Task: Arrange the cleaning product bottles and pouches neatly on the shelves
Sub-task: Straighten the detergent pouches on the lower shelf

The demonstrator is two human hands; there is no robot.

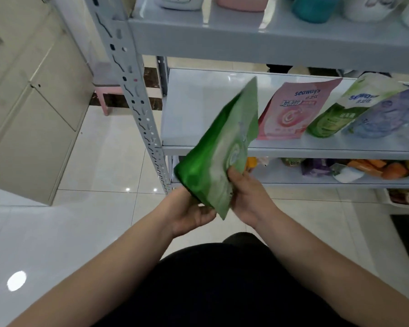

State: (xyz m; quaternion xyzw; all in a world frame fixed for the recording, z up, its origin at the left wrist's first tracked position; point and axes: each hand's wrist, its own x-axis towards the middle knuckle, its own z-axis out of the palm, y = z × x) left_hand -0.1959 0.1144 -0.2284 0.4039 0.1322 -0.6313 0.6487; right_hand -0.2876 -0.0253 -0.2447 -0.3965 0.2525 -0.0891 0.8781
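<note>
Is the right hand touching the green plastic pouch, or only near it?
Touching. The head view shows the right hand with its fingers wrapped over the lower edge of the green plastic pouch, with no gap between them.

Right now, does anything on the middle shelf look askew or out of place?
The pink pouch, green-and-white pouch and lilac pouch on the middle shelf lean rightward, bunched together, instead of standing straight. The left hand and right hand hold the green pouch, not yet shelved.
</note>
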